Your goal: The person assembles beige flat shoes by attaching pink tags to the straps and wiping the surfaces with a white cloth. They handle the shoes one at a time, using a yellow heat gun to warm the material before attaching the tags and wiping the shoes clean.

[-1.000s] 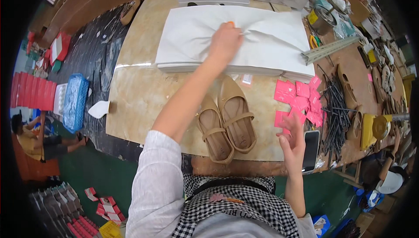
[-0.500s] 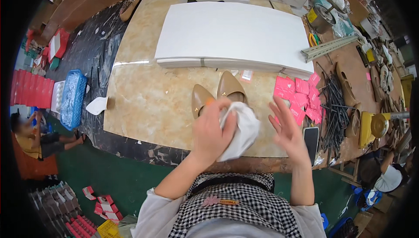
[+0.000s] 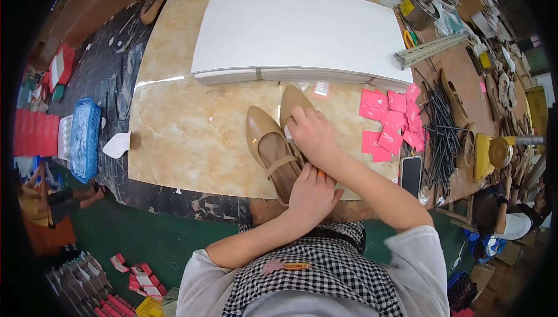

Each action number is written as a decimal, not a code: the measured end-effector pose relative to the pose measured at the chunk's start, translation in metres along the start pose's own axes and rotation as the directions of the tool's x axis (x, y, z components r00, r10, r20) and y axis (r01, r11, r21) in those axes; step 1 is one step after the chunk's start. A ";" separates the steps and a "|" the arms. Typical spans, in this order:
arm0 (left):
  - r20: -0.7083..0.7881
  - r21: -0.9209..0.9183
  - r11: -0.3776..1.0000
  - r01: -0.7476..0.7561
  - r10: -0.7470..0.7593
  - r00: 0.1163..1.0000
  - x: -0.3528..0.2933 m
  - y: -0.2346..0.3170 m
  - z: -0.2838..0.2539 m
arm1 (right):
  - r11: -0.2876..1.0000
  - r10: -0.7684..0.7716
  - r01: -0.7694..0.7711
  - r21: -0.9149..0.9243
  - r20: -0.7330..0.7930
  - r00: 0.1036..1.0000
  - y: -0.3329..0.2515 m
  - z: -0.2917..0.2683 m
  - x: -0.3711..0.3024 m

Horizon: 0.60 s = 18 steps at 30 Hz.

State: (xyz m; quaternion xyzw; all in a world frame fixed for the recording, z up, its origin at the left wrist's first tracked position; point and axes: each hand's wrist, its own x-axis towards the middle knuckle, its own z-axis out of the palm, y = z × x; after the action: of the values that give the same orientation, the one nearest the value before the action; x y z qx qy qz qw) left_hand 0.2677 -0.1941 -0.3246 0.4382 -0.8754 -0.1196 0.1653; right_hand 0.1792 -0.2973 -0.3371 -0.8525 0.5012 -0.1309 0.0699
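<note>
Head view: two tan shoes [image 3: 260, 126] are laid on the worktop [image 3: 186, 142]; the right-hand shoe [image 3: 292, 97] is grasped near its toe by the right hand [image 3: 314, 138], grip curled, its heel covered by the left hand [image 3: 314, 196], closure hidden. Clear plastic [image 3: 82, 136] is held in one blue basket [image 3: 95, 136].

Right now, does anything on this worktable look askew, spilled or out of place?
Only untidiness stands out: pink packets lie in a loose, overlapping scatter, unlike the squared white stack, and pale scraps litter the table's black near edge.
</note>
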 end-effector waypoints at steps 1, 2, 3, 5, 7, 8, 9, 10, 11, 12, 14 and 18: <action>0.019 0.010 1.000 0.005 -0.005 1.000 -0.001 -0.003 0.001 | 0.999 -0.014 0.016 -0.047 0.049 0.999 -0.003 0.004 0.008; 0.039 0.019 1.000 0.008 -0.009 0.999 -0.002 -0.005 0.001 | 0.994 -0.011 0.008 0.105 0.020 1.000 0.000 -0.001 0.003; 0.031 0.013 0.999 0.031 -0.031 0.999 -0.003 -0.004 0.001 | 0.967 -0.002 0.004 0.255 -0.007 1.000 0.006 -0.010 -0.006; 0.015 0.002 0.997 0.073 -0.073 0.997 -0.003 -0.003 0.000 | 0.926 0.020 -0.025 0.376 0.017 1.000 0.014 -0.028 -0.018; 0.115 -0.030 0.995 0.091 -0.087 0.990 -0.003 -0.003 0.001 | 0.940 0.035 -0.074 0.333 0.121 0.992 0.016 -0.036 -0.024; 0.167 -0.044 0.994 0.101 -0.092 0.982 -0.003 -0.003 0.002 | 0.967 -0.008 -0.011 0.255 0.074 0.997 0.014 -0.035 -0.022; 0.093 -0.003 0.997 0.076 -0.076 0.993 -0.002 -0.005 0.004 | 0.984 -0.055 0.049 0.173 0.031 0.998 0.010 -0.031 -0.018; 0.022 0.035 0.998 0.047 -0.048 0.999 -0.001 -0.005 0.005 | 0.992 -0.098 0.098 0.084 -0.008 0.995 0.004 -0.030 -0.017; -0.051 0.074 0.997 0.008 -0.004 0.999 0.000 -0.003 0.007 | 0.993 -0.116 0.116 0.036 -0.010 0.993 0.002 -0.027 -0.009; -0.022 0.075 0.997 0.009 -0.007 1.000 0.000 -0.001 0.007 | 0.991 -0.132 0.132 -0.012 -0.010 0.991 0.002 -0.022 0.005; 0.023 0.086 0.996 0.038 -0.040 0.999 -0.001 -0.002 0.007 | 0.992 -0.114 0.116 0.040 -0.060 0.992 0.004 -0.014 0.008; -0.030 0.076 0.996 0.045 -0.043 0.999 -0.005 -0.007 0.011 | 0.965 -0.030 0.049 0.258 -0.076 0.997 0.016 -0.015 -0.011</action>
State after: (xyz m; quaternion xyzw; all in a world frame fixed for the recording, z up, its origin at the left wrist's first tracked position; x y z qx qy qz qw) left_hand 0.2709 -0.1937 -0.3375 0.4652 -0.8670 -0.0833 0.1582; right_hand 0.1561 -0.2953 -0.3284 -0.8407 0.4648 -0.2270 0.1605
